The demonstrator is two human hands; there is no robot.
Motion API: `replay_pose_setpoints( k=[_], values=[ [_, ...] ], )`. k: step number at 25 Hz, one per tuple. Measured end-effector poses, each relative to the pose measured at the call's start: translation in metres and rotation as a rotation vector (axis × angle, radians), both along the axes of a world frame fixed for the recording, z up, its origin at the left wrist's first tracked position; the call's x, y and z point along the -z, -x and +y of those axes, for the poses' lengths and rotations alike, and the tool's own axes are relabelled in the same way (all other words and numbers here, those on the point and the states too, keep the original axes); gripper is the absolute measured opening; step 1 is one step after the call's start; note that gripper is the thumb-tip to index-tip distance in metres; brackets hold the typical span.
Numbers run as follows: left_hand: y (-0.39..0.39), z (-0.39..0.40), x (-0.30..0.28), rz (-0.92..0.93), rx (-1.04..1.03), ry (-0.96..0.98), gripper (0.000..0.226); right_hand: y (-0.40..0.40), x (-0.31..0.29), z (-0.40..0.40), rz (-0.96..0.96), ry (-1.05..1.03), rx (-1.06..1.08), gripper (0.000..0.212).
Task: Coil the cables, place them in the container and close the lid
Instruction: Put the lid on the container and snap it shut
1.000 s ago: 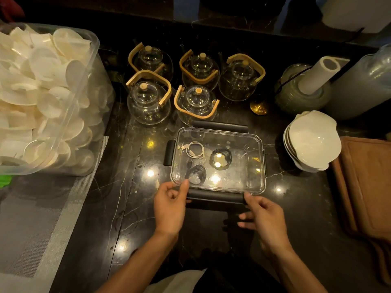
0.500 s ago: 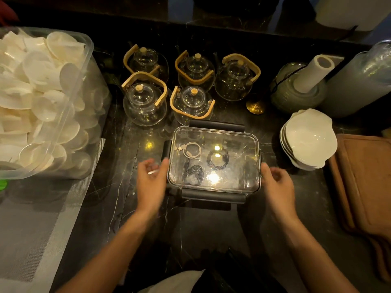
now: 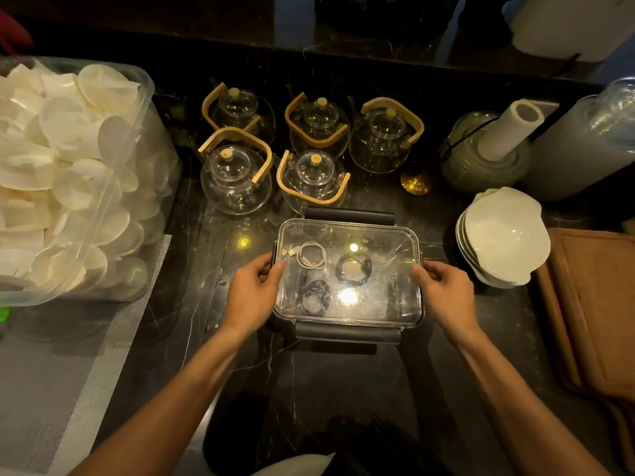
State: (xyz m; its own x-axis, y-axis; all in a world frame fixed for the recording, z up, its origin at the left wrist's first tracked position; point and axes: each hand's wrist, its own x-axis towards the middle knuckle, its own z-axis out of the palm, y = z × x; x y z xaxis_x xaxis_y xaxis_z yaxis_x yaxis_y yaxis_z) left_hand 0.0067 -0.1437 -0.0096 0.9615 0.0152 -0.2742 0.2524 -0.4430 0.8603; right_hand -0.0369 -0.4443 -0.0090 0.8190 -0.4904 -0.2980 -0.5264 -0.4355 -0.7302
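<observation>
A clear rectangular container (image 3: 348, 273) sits flat on the dark marble counter, its transparent lid (image 3: 385, 235) laid on top. Dark latch flaps stick out along the far long edge (image 3: 350, 213) and the near long edge (image 3: 347, 333). Through the lid three coiled cables show, lying apart on the bottom: a white cable (image 3: 311, 254) at the far left, a black cable (image 3: 354, 268) near the middle, and another black cable (image 3: 314, 297) at the near left.
</observation>
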Motion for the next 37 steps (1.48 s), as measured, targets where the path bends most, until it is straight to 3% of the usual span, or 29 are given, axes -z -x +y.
replay_pose_setpoints(
  k=[2,4,7,10,17,23,31,37],
  values=[
    [0.004,0.003,-0.001,-0.034,0.040,-0.087,0.035,-0.005,-0.007,-0.001,0.054,0.133,-0.096,0.036],
    [0.014,0.001,-0.001,-0.075,0.081,-0.224,0.067,-0.019,-0.014,0.003,0.058,0.344,-0.246,0.047],
    [0.028,-0.010,-0.004,-0.028,0.282,-0.289,0.123,-0.054,-0.019,0.015,-0.055,0.345,-0.491,0.069],
    [0.038,-0.015,0.003,-0.095,0.443,-0.487,0.147,-0.080,-0.011,0.026,-0.014,0.388,-0.666,0.074],
    [0.051,0.001,0.012,-0.141,0.487,-0.526,0.151,-0.095,0.003,0.040,0.112,0.565,-0.752,0.076],
    [0.040,0.013,0.015,-0.161,0.527,-0.538,0.147,-0.090,0.003,0.025,-0.025,0.307,-0.679,0.055],
    [0.037,0.011,0.015,-0.189,0.513,-0.495,0.146,-0.092,0.010,0.021,-0.014,0.279,-0.648,0.046],
    [0.036,0.012,0.018,-0.206,0.530,-0.533,0.144,-0.097,0.008,0.027,0.072,0.384,-0.694,0.042]
  ],
)
